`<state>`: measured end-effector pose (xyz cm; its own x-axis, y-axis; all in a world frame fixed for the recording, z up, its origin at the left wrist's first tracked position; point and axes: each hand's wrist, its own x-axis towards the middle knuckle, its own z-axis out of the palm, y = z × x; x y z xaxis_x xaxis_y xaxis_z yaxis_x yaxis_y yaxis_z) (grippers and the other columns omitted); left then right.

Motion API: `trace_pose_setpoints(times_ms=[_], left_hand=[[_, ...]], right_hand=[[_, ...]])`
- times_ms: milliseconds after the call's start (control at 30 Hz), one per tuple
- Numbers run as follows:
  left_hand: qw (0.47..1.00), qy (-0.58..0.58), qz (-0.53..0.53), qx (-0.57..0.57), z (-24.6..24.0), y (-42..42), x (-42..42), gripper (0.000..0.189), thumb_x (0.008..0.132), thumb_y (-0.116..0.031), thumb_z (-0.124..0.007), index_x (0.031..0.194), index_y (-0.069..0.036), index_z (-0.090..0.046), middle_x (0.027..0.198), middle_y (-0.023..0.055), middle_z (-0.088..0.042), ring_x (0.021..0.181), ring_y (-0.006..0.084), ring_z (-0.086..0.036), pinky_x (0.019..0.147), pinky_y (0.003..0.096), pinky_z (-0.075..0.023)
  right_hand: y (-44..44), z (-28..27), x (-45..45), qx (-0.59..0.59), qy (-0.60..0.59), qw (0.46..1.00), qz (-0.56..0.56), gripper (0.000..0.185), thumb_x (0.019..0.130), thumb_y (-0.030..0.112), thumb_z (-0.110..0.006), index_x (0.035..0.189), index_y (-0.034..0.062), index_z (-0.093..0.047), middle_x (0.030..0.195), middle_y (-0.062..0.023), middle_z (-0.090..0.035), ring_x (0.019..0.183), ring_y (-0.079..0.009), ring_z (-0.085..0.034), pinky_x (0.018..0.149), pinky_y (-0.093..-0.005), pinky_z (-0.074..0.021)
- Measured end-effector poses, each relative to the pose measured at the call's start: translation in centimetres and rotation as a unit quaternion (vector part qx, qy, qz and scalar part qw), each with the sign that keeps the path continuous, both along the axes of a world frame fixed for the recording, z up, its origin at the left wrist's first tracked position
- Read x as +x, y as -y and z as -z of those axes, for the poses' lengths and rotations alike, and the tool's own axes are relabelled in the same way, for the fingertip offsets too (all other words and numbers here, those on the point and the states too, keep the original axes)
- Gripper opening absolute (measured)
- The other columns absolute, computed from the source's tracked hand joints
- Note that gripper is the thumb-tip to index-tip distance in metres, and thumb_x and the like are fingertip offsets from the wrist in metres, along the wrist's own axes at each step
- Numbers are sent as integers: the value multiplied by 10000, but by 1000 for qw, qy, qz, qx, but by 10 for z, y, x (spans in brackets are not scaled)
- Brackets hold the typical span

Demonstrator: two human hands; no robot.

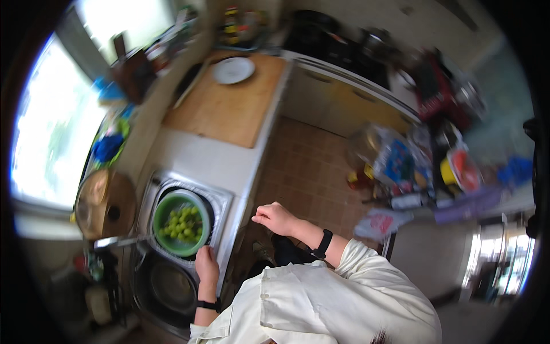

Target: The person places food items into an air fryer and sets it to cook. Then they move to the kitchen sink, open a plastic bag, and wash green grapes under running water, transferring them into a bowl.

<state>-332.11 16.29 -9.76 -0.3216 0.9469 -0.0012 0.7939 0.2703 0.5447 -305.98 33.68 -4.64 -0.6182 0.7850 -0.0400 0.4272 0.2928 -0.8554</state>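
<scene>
A green plastic basin (160,228) sits in the upper bay of the stainless steel sink (223,201), with a bunch of green grapes (182,223) inside it. My left hand (207,265) is beside the basin's near rim, its fingers curled. Whether it touches the rim or holds anything is hidden by the back of the hand. Out over the floor, to the right of the counter's edge, my right hand (277,218) is closed, and nothing shows in its fingers. Black bands are around both wrists.
A wooden cutting board (232,105) lies on the counter, bearing a white plate (233,70). Beside the basin is a faucet (122,241); the second sink bay (167,284) is nearer me. A stove (343,51) stands at the far end. Plastic bags (397,159) crowd the right side.
</scene>
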Motion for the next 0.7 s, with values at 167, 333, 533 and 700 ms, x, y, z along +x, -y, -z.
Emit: trace_pose_setpoints(times_ms=[167, 333, 533, 700], left_hand=[[982, 91, 160, -33, -13, -42, 60, 107, 941, -94, -511, 867, -27, -548, 829, 160, -597, 801, 360, -570, 698, 427, -450], [940, 40, 338, 6, -36, -91, 169, 206, 969, -197, -507, 866, -25, -553, 779, 161, -598, 760, 375, -570, 663, 456, -450], [902, -3, 432, -21, -33, -125, 339, 142, 905, -162, -598, 969, -46, -546, 756, 120, -609, 703, 316, -595, 638, 437, -465], [884, -9, 463, -63, -19, -127, 490, 187, 893, -176, -610, 1027, -56, -556, 837, 107, -631, 777, 295, -622, 686, 413, -490]], right_hand=[[74, 14, 148, -206, -146, 922, 292, 285, 982, 246, -528, 837, 14, -607, 745, -50, -646, 736, -134, -636, 667, -293, -516], [153, 53, 294, -137, -280, 802, 510, 179, 976, 167, -526, 949, 2, -590, 798, -68, -651, 706, -124, -618, 661, -255, -509], [209, 83, 485, -90, -207, 718, 659, 141, 959, 127, -550, 970, -7, -592, 836, -79, -665, 727, -129, -629, 680, -260, -511], [221, 99, 617, -85, -192, 709, 673, 145, 946, 121, -568, 992, -13, -603, 870, -103, -676, 770, -154, -658, 685, -267, -515]])
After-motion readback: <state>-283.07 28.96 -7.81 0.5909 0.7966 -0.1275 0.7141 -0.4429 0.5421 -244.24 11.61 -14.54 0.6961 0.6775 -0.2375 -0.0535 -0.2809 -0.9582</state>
